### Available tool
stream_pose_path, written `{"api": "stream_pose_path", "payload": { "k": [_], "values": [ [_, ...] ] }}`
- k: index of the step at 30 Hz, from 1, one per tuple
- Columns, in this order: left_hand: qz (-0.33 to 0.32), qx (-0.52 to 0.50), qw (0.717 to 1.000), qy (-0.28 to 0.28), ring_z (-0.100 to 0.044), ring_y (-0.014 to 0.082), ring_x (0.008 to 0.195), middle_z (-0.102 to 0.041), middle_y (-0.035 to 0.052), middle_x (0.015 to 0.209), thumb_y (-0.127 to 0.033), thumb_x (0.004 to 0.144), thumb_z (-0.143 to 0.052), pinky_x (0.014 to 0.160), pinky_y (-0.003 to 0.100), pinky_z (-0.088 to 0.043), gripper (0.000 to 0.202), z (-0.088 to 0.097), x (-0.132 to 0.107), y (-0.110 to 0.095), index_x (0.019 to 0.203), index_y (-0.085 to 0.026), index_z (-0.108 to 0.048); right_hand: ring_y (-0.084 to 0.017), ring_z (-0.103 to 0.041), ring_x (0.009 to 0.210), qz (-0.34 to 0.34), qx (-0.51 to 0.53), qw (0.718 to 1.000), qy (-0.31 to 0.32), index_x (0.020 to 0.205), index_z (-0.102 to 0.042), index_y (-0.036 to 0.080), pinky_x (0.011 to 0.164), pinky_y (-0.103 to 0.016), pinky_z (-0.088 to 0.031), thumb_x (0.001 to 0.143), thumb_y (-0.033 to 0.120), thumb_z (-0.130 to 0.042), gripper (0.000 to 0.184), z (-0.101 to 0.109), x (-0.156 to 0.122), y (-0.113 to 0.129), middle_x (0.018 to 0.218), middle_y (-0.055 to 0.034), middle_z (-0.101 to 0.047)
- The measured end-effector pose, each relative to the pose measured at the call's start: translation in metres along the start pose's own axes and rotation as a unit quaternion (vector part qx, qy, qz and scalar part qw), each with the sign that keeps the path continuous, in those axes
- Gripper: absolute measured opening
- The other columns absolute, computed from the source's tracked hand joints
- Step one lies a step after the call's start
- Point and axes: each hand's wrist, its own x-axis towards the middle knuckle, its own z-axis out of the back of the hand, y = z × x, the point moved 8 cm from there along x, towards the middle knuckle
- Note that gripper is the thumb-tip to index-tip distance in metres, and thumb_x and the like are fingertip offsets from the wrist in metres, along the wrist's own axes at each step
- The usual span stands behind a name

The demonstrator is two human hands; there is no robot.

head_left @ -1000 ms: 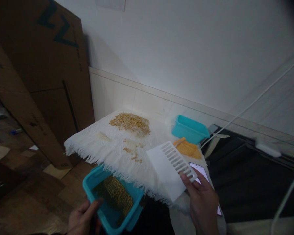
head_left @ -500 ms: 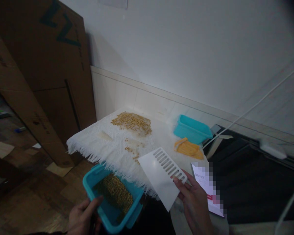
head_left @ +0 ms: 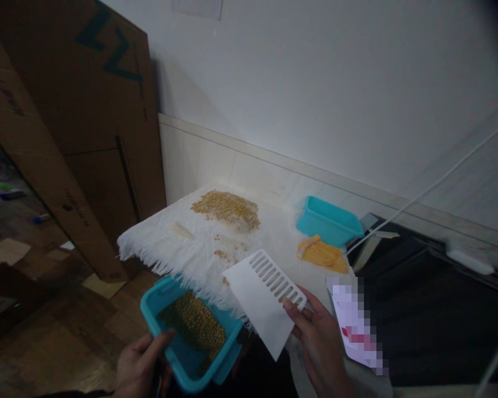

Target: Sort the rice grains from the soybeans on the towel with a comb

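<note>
My left hand (head_left: 139, 365) grips a teal plastic tub (head_left: 160, 298) partly filled with yellow beans (head_left: 196, 330), held below the front edge of a small table. My right hand (head_left: 321, 342) pinches a white flat scraper (head_left: 259, 296) by its slotted end, its blade reaching over the table's front edge toward the tub. On the white fringed cloth (head_left: 182, 249) lies a pile of beans (head_left: 227, 207) at the back, with a thin trail of scattered beans (head_left: 224, 255) leading forward.
A second teal tub (head_left: 327, 221) and a yellow cloth (head_left: 321, 254) sit at the table's right, a lit phone (head_left: 354, 326) lies beside my right hand. Large cardboard sheets (head_left: 66, 110) lean at the left. White cables (head_left: 431, 185) cross a dark surface on the right.
My right hand has drawn the scraper leftward and toward me, to the table's front edge above the tub. The tub in my left hand has stayed almost still.
</note>
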Motion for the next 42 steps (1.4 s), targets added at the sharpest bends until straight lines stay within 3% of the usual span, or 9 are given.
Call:
{"api": "stream_pose_path", "payload": {
  "k": [5, 11, 15, 29, 42],
  "values": [
    [0.001, 0.005, 1.000, -0.001, -0.036, 0.0101, 0.019, -0.045, -0.0024, 0.023, -0.044, 0.060, -0.069, 0.024, 0.019, -0.023, 0.037, 0.002, 0.002, 0.001, 0.040, -0.018, -0.051, -0.028, -0.069, 0.081, -0.004, 0.004, 0.998, 0.055, 0.114, -0.060, 0.017, 0.068, -0.037, -0.056, 0.063, 0.037, -0.079, 0.058, -0.011, -0.005, -0.001, 0.090, -0.0085, -0.074],
    [-0.016, 0.016, 1.000, 0.001, -0.035, 0.0095, 0.019, -0.044, -0.0019, 0.023, -0.050, 0.060, -0.069, 0.024, 0.020, -0.024, 0.043, 0.002, 0.003, -0.005, 0.038, -0.018, -0.050, -0.027, -0.070, 0.079, 0.099, -0.067, 0.991, -0.061, 0.119, -0.059, 0.018, 0.070, -0.036, -0.056, 0.060, 0.041, -0.079, 0.068, 0.029, 0.016, 0.025, 0.085, -0.0072, -0.075],
    [-0.013, 0.026, 1.000, -0.003, -0.035, 0.0099, 0.018, -0.044, -0.0009, 0.022, -0.052, 0.059, -0.068, 0.024, 0.020, -0.023, 0.044, 0.002, 0.002, -0.006, 0.037, -0.018, -0.051, -0.027, -0.070, 0.078, 0.117, -0.104, 0.985, -0.072, 0.120, -0.059, 0.017, 0.069, -0.036, -0.055, 0.059, 0.045, -0.078, 0.069, 0.039, 0.024, 0.024, 0.083, -0.0069, -0.075],
    [-0.005, -0.009, 1.000, 0.001, -0.035, 0.0099, 0.018, -0.044, -0.0021, 0.022, -0.048, 0.055, -0.072, 0.024, 0.020, -0.023, 0.040, -0.002, -0.003, -0.011, 0.037, -0.019, -0.050, -0.027, -0.070, 0.081, 0.103, -0.087, 0.990, -0.045, 0.122, -0.056, 0.019, 0.071, -0.037, -0.056, 0.063, 0.041, -0.077, 0.066, 0.028, 0.024, 0.019, 0.083, -0.0056, -0.075],
    [-0.011, 0.011, 1.000, 0.000, -0.036, 0.0099, 0.019, -0.046, -0.0012, 0.023, -0.049, 0.061, -0.068, 0.026, 0.020, -0.023, 0.043, -0.003, -0.007, -0.018, 0.037, -0.019, -0.050, -0.028, -0.070, 0.081, 0.077, -0.071, 0.994, -0.025, 0.121, -0.056, 0.018, 0.069, -0.038, -0.057, 0.062, 0.040, -0.078, 0.067, 0.016, 0.020, 0.015, 0.089, -0.0077, -0.074]
  ]
}}
